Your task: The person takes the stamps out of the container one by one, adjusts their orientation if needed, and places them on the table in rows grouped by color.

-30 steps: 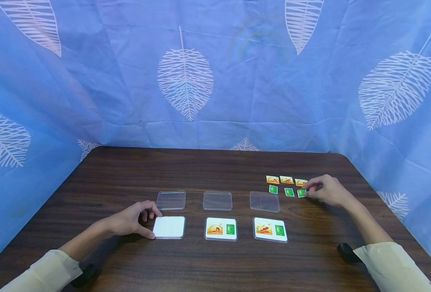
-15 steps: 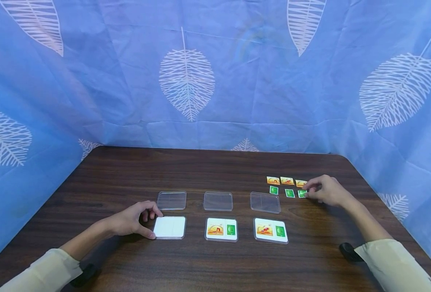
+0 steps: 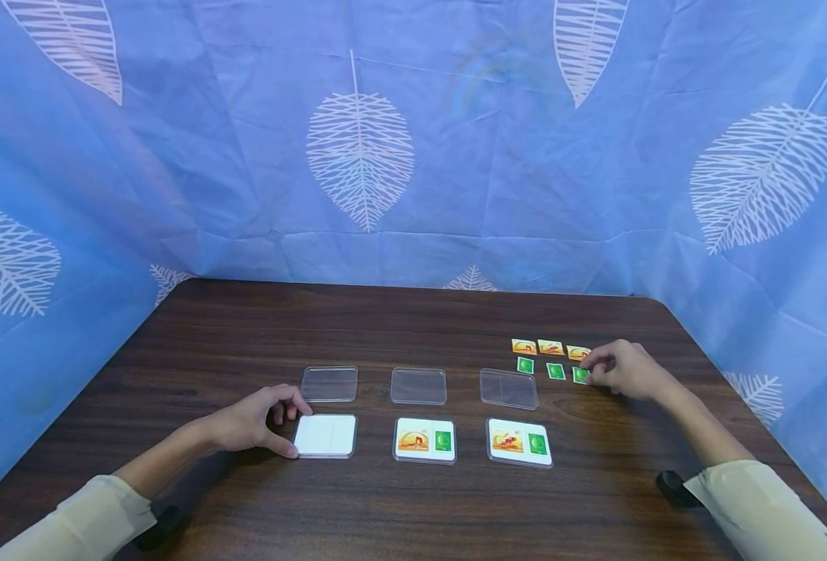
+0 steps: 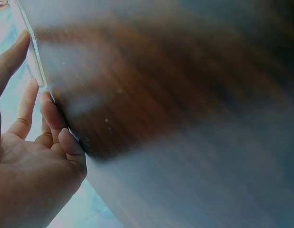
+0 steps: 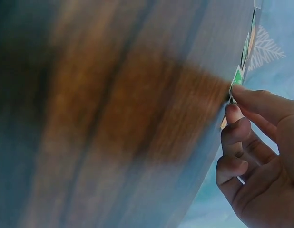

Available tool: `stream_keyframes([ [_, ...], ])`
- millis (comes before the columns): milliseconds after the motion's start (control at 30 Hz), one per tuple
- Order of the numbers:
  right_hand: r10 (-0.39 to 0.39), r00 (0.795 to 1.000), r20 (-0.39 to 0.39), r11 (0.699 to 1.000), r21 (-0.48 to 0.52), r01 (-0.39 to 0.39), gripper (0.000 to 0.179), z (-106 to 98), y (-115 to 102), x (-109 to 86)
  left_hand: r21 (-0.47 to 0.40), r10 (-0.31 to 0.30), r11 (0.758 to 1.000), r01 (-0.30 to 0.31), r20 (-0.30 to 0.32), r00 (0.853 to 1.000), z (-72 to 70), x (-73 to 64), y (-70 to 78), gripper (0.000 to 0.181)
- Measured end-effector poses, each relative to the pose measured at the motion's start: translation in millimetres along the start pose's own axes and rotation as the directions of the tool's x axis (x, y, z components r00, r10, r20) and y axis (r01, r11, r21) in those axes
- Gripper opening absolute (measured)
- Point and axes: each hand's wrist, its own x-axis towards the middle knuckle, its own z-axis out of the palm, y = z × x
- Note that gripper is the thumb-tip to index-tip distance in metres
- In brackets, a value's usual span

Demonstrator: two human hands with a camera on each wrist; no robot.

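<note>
My left hand point(image 3: 254, 421) holds the left side of a clear flat case with a white insert point(image 3: 325, 435), thumb at the near corner and index finger at the far one. In the left wrist view, the case's edge point(image 4: 35, 52) meets the thumb and a fingertip. At the back right, my right hand point(image 3: 629, 370) pinches a small green stamp point(image 3: 580, 375) by its right side between thumb and finger. The right wrist view shows that green stamp point(image 5: 238, 76) tilted up at the fingertips. An orange stamp point(image 3: 578, 353) lies just behind, partly hidden by the hand.
Two more white-lined cases, the middle one point(image 3: 424, 460) and the right one point(image 3: 552, 460), each hold an orange and a green picture. Clear lids point(image 3: 329, 385) lie in a row behind. More orange stamps point(image 3: 523, 347) and green stamps point(image 3: 526, 365) lie on the brown table point(image 3: 413, 506).
The green stamp in my right fingers has tilted, and the right hand has shifted very slightly toward me. My left hand stays on the case.
</note>
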Motion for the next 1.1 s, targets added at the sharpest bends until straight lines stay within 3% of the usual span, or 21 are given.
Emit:
stream_keyframes([
  [300, -0.002, 1.000, -0.003, 1.000, -0.022, 0.002, 0.015, 1, 0, -2.0, 0.003, 0.009, 1.000, -0.009, 0.002, 1.000, 0.0, -0.7, 1.3, 0.042],
  [600, -0.025, 0.998, -0.057, 0.999, -0.037, 0.023, 0.017, -1, -7, -5.7, -0.007, 0.004, 1.000, -0.004, 0.001, 1.000, 0.8, -0.4, -0.5, 0.042],
  [833, -0.046, 0.994, -0.094, 0.999, -0.026, 0.044, 0.016, 0, -23, -13.4, -0.005, -0.006, 1.000, 0.006, -0.001, 1.000, -0.6, 0.4, 0.8, 0.043],
  [1100, -0.140, 0.984, -0.113, 0.990, -0.015, 0.139, 0.018, 2, -48, -18.8, 0.001, 0.010, 1.000, -0.010, -0.001, 1.000, -0.8, 0.6, 0.9, 0.044],
])
